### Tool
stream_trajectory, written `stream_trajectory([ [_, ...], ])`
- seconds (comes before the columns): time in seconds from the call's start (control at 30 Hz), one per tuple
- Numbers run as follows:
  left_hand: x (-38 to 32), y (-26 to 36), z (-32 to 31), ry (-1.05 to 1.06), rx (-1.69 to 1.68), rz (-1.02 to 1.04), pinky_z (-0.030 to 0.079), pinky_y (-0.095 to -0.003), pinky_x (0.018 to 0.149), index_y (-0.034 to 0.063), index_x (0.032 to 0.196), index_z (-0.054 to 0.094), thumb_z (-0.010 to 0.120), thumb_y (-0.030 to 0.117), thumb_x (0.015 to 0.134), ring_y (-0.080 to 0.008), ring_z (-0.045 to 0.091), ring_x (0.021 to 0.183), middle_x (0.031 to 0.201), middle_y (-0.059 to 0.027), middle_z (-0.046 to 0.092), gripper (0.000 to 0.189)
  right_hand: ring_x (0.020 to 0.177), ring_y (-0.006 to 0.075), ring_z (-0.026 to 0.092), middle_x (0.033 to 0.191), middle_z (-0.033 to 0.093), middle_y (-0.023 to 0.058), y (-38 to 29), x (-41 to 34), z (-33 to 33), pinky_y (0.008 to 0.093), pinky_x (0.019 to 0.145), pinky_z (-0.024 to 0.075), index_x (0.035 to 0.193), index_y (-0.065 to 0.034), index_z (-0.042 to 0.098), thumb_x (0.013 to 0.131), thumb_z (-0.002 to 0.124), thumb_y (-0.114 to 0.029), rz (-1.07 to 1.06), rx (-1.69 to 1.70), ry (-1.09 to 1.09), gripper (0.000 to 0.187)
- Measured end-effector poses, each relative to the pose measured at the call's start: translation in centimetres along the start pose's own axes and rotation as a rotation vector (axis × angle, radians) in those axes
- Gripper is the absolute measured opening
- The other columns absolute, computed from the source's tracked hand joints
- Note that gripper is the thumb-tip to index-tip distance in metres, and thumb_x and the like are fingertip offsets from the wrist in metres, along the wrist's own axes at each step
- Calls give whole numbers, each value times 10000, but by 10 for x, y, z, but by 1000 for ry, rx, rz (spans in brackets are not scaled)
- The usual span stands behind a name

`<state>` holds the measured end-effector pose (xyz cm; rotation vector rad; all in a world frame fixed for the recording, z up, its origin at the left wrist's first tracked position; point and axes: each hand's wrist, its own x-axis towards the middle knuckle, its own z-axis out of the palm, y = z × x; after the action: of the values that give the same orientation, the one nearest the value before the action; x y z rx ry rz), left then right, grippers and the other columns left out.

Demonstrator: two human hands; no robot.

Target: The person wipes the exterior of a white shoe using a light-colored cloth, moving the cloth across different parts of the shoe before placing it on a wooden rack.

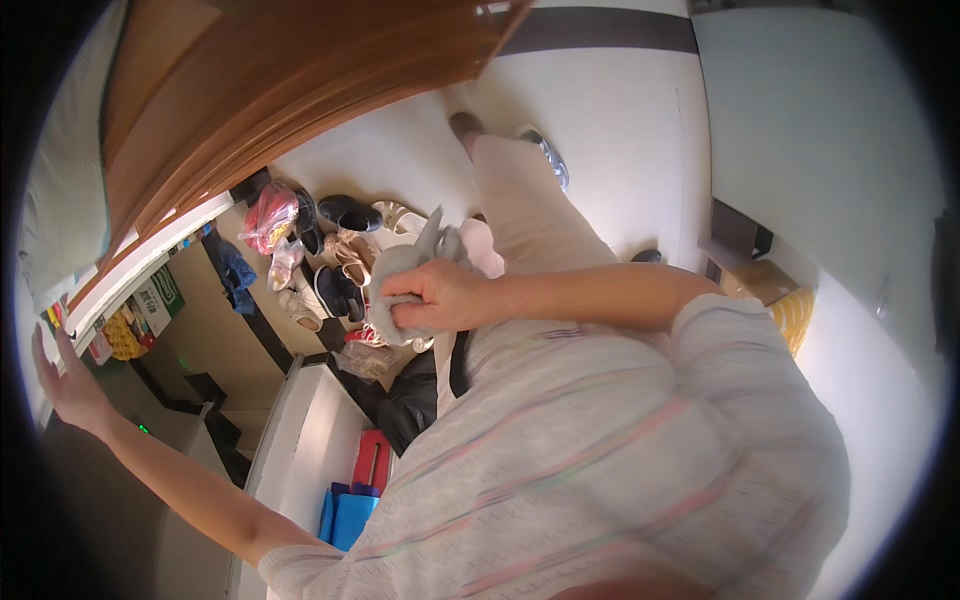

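My right hand (442,295) is closed around a grey cloth (401,262), which bunches above and below the fist in front of my body. At the far left my left hand (75,386) is raised with the fingers apart, near the white frame beside a wooden door (300,82). Whether its fingertips touch the frame I cannot tell. On the floor past the cloth lie several shoes, among them a black shoe (350,213) and a white strappy sandal (397,217).
Bagged items, such as a red plastic bag (270,217), lie by the shoes near the doorway. A black bag (411,397) and a blue item (352,517) sit by my side. Blue fabric (238,277) lies beyond the threshold. A cardboard box (757,281) stands at the right.
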<state>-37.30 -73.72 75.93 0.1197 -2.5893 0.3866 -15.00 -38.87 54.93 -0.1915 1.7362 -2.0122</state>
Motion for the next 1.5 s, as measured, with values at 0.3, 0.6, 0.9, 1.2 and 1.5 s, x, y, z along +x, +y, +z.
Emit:
stream_trajectory([
  [0.3,-57,60,-52,73,-311,297,386,-250,869,113,1091,572,587,214,810,-136,502,1038,1145,-13,531,299,685,256,579,727,587,116,7,-62,42,332,624,444,924,-109,575,753,552,-192,-37,-56,-60,192],
  [0.6,-51,102,-115,219,-888,223,425,-274,857,-30,1048,558,566,-47,776,-162,523,978,1080,-99,560,272,618,242,555,692,562,133,-24,-50,21,335,565,423,919,-75,566,744,542,-191,41,-91,-88,212],
  [0.9,14,146,-104,-258,-992,68,457,-238,688,-49,962,591,613,200,779,-145,584,740,821,-89,635,310,653,108,504,723,555,50,-39,-2,-33,256,590,409,918,-41,564,803,542,-167,198,46,-191,172],
  [1.2,69,156,-65,-862,-836,-98,424,-225,691,-34,1010,588,575,379,796,-95,538,741,814,-46,606,464,692,65,474,741,549,2,-71,38,-71,230,614,406,919,-38,570,816,544,-138,128,48,-271,147],
  [1.5,73,184,-37,-1000,-1143,-304,435,-227,693,-46,1057,518,652,347,745,-137,560,764,914,-75,586,520,676,51,488,740,565,-28,-81,54,-84,212,596,417,924,-26,570,825,524,-143,251,12,-252,159],
])
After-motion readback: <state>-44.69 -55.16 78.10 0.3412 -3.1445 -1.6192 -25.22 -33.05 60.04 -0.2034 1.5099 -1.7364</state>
